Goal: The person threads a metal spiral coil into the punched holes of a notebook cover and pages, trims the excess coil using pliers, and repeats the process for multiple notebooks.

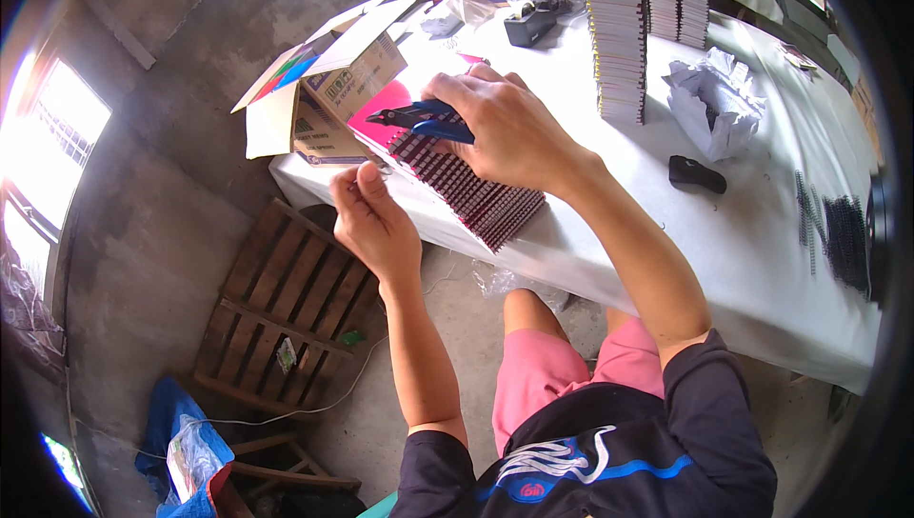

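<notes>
Blue-handled wire cutters (444, 129) with dark jaws are gripped in my right hand (509, 123). Their jaws point left, over the pink cover of the top book. Below them, a stack of spiral-bound books (476, 192) sits at the table's near left edge, bound edges facing me. My left hand (379, 232) is raised just off that edge, left of the stack. Its thumb and fingertips are pinched together; a tiny dark bit may be between them, too small to name.
An opened cardboard box (347, 85) stands left of the books. Across the white-covered table (752, 261) are a tall book stack (617, 51), crumpled paper (714, 104), a black stapler-like object (697, 175), black binding coils (843, 242) and a tape dispenser (530, 27). A wooden pallet (276, 304) leans below.
</notes>
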Action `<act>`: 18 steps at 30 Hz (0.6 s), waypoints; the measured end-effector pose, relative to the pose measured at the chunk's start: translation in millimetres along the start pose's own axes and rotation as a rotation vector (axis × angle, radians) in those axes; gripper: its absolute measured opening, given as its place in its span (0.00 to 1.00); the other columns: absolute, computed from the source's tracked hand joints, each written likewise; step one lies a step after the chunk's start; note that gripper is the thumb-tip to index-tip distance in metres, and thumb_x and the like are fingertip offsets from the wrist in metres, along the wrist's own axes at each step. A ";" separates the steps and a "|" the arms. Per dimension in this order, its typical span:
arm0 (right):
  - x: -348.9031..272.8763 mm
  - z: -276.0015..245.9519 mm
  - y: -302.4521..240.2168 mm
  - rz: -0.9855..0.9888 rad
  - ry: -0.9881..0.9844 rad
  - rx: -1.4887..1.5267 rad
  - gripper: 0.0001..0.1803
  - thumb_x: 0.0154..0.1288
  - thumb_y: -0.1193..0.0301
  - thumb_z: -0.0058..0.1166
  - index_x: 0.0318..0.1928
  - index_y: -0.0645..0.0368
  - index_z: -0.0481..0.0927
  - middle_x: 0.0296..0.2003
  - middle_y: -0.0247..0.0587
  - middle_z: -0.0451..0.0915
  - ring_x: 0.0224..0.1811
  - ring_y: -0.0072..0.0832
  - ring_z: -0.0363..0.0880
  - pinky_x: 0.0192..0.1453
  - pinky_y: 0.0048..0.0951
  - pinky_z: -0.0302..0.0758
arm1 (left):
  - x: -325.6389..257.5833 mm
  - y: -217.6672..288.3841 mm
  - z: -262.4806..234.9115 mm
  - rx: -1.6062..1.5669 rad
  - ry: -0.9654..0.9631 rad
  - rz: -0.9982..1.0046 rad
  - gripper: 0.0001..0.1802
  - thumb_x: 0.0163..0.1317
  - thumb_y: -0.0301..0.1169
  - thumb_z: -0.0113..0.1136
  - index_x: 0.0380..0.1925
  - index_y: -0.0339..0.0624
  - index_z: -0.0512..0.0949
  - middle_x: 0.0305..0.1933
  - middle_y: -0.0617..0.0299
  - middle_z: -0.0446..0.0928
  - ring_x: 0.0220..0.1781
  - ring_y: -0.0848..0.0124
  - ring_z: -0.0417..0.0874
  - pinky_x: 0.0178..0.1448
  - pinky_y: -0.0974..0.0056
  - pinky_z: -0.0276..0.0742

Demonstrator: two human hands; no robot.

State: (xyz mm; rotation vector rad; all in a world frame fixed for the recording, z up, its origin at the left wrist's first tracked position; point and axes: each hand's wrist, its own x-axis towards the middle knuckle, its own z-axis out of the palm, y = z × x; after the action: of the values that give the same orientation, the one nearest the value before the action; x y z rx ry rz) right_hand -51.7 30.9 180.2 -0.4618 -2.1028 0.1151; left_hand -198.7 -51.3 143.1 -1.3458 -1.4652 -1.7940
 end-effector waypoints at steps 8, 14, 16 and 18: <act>-12.3 -10.9 13.7 -0.069 0.238 0.118 0.25 0.52 0.64 0.65 0.47 0.58 0.70 0.44 0.47 0.76 0.49 0.43 0.75 0.52 0.38 0.68 | -21.1 71.1 -16.4 -0.749 -0.033 -0.334 0.18 0.70 0.47 0.43 0.32 0.45 0.63 0.17 0.71 0.55 0.14 0.84 0.54 0.14 0.76 0.48; -147.9 -95.7 61.9 0.370 0.553 0.234 0.21 0.56 0.70 0.61 0.49 0.62 0.70 0.36 0.41 0.76 0.39 0.29 0.76 0.46 0.29 0.72 | -105.8 131.7 92.8 -1.199 -0.727 -1.155 0.11 0.70 0.39 0.46 0.32 0.46 0.68 0.18 0.72 0.56 0.14 0.83 0.54 0.16 0.75 0.47; -214.4 -128.0 71.6 0.558 0.588 0.053 0.20 0.56 0.72 0.58 0.49 0.62 0.70 0.34 0.38 0.74 0.37 0.27 0.73 0.47 0.27 0.71 | -109.6 149.3 153.2 -1.315 -0.849 -1.149 0.08 0.68 0.36 0.48 0.33 0.45 0.68 0.19 0.71 0.58 0.15 0.83 0.55 0.18 0.75 0.50; -273.3 -150.4 68.7 0.738 0.602 -0.038 0.21 0.56 0.73 0.59 0.50 0.62 0.70 0.35 0.39 0.74 0.37 0.27 0.73 0.47 0.27 0.70 | -102.2 172.9 223.3 -1.242 -0.956 -0.922 0.09 0.65 0.35 0.52 0.32 0.42 0.69 0.20 0.71 0.58 0.17 0.81 0.59 0.21 0.73 0.54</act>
State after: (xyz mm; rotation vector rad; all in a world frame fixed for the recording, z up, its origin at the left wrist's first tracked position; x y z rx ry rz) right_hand 223.9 -21.1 27.4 -1.1251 -1.2739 0.3169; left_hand 73.5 74.4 124.2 -2.6828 -1.4849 -3.2111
